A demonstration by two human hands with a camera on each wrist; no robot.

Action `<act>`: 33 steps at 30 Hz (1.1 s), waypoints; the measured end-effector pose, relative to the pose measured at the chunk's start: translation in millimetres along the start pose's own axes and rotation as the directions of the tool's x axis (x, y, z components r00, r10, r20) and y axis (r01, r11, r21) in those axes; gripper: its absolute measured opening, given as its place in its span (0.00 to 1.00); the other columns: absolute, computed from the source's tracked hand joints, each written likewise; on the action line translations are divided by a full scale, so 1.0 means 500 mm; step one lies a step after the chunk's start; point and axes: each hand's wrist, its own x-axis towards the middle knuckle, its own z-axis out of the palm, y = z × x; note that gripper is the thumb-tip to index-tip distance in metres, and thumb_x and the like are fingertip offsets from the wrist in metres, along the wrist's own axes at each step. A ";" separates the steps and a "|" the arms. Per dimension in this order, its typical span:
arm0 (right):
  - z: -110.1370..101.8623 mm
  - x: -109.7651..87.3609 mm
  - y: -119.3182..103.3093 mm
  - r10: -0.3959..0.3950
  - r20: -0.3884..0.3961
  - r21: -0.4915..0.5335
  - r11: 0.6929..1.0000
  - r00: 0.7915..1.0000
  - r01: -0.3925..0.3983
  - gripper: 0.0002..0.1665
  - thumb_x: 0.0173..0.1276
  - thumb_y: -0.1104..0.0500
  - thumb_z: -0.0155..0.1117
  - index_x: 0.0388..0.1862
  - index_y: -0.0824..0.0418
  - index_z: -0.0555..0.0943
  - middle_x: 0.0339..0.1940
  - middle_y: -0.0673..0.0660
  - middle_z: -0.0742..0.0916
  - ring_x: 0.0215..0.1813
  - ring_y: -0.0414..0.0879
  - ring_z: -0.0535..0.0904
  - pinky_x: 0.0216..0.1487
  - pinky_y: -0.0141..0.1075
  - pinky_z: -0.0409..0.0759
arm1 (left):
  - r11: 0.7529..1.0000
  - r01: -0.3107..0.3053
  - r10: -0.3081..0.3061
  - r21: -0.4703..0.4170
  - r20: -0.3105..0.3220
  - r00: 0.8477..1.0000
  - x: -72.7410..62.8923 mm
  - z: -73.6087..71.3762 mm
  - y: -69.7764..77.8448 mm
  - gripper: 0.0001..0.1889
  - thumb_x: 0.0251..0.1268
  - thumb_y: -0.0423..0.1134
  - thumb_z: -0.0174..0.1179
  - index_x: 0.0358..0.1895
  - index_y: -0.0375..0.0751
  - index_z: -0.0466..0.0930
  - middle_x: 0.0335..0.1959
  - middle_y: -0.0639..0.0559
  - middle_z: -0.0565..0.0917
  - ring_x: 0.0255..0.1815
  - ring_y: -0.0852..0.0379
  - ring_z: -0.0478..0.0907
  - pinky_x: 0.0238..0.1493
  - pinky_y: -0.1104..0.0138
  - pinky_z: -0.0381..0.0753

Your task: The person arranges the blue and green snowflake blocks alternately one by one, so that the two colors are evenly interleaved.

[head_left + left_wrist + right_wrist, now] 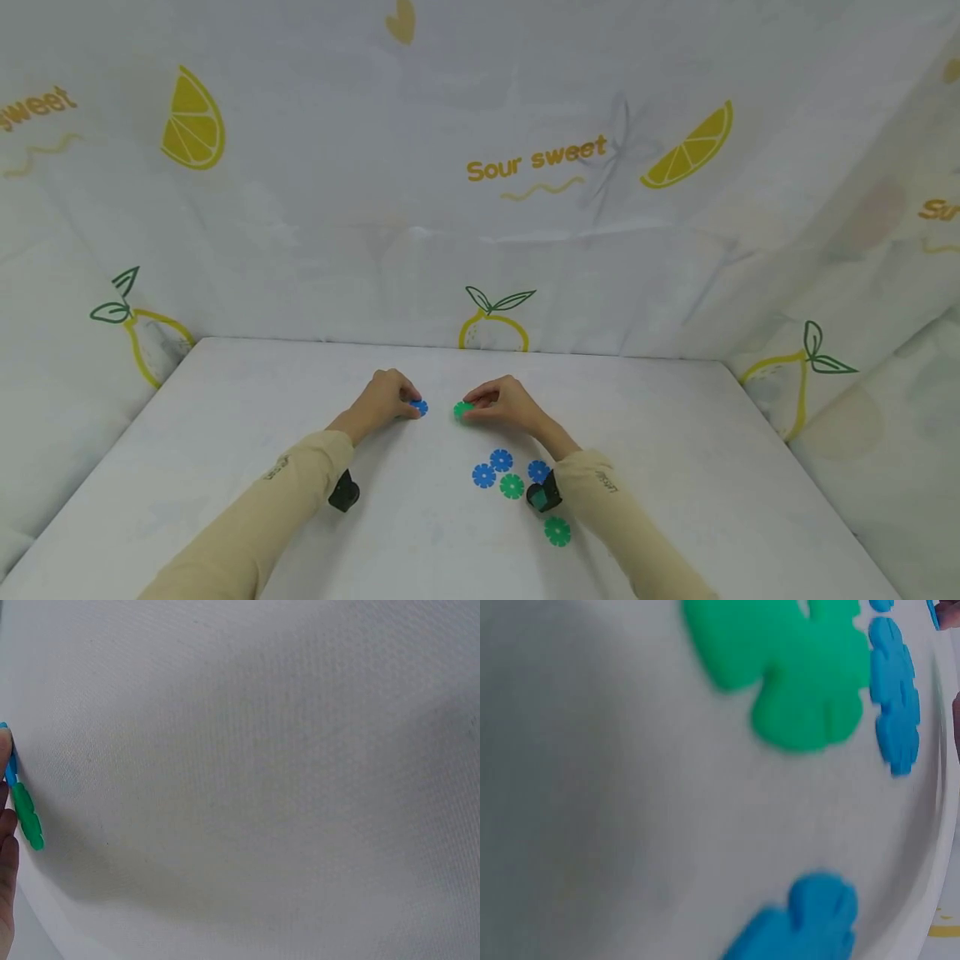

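Observation:
Near the far middle of the white table, my left hand (382, 400) pinches a blue notched disc (422, 407) between thumb and fingers. In the left wrist view, a green notched piece (28, 817) adjoins the blue disc, seen edge-on beside the fingertips. Facing it across a small gap, my right hand (513, 404) pinches a green notched disc (461, 410) by its right side. The fingers partly cover both discs.
Nearer me lie loose notched discs: blue ones (483, 476), a green one (512, 486) and another blue one (537, 471) beside the right wrist camera (544, 493). Another green disc (557, 531) lies closest to me. A lemon-printed cloth (337, 208) hangs behind the table.

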 end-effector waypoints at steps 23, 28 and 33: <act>0.061 0.052 -0.038 0.068 -0.052 -0.048 0.996 0.996 -0.071 0.14 0.55 0.62 0.75 0.38 0.68 0.86 0.33 0.58 0.88 0.32 0.38 0.81 0.36 0.24 0.77 | 0.999 -0.004 0.004 0.035 0.003 1.000 0.002 -0.003 0.005 0.10 0.49 0.33 0.73 0.36 0.34 0.87 0.35 0.48 0.81 0.37 0.55 0.74 0.42 0.61 0.77; 0.068 0.059 -0.044 0.058 -0.064 -0.108 0.992 0.996 -0.065 0.14 0.53 0.63 0.76 0.37 0.68 0.86 0.32 0.57 0.88 0.30 0.38 0.79 0.35 0.24 0.77 | 0.999 -0.011 0.012 0.039 -0.005 1.000 0.003 -0.004 0.003 0.10 0.48 0.33 0.74 0.35 0.35 0.87 0.34 0.49 0.83 0.34 0.56 0.73 0.40 0.62 0.77; 0.071 0.062 -0.050 0.086 -0.069 -0.154 0.983 0.994 -0.096 0.13 0.53 0.63 0.76 0.37 0.67 0.86 0.31 0.56 0.87 0.30 0.38 0.78 0.34 0.26 0.76 | 0.999 -0.009 0.009 0.042 0.001 1.000 0.000 -0.003 0.002 0.10 0.49 0.33 0.73 0.36 0.35 0.87 0.37 0.47 0.79 0.38 0.54 0.73 0.44 0.59 0.76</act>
